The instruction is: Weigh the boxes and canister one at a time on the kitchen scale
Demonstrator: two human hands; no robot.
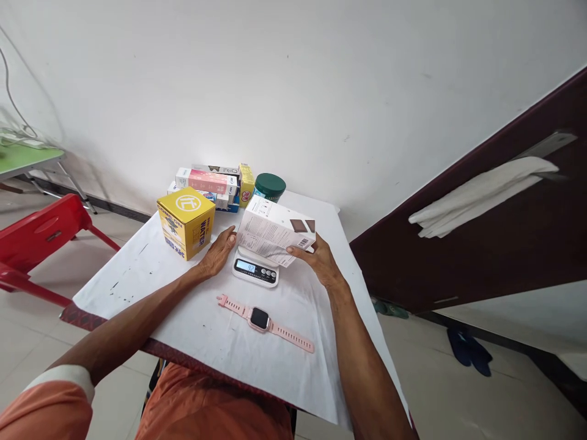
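A white box (pixel 270 232) with fine print and brown pictures is tilted over a small digital scale (pixel 255 271). I cannot tell whether it rests on the scale; the lit display seems to read 92. My right hand (pixel 318 260) grips the box's right end, thumb on the near face and fingers mostly hidden behind. Beside the box's left end, my left hand (pixel 220 252) lies on the table with fingers stretched out, holding nothing. A pink smartwatch (pixel 260 319) lies unfastened in front of the scale. Left of my left hand stands a yellow box (pixel 186 223).
Behind the yellow box, several cartons (pixel 206 181) are stacked near the wall, beside a green-lidded tub (pixel 270 186). A white cloth covers the table (pixel 192 330). At left stands a red chair (pixel 46 238). A white towel (pixel 481 192) hangs from the dark door at right.
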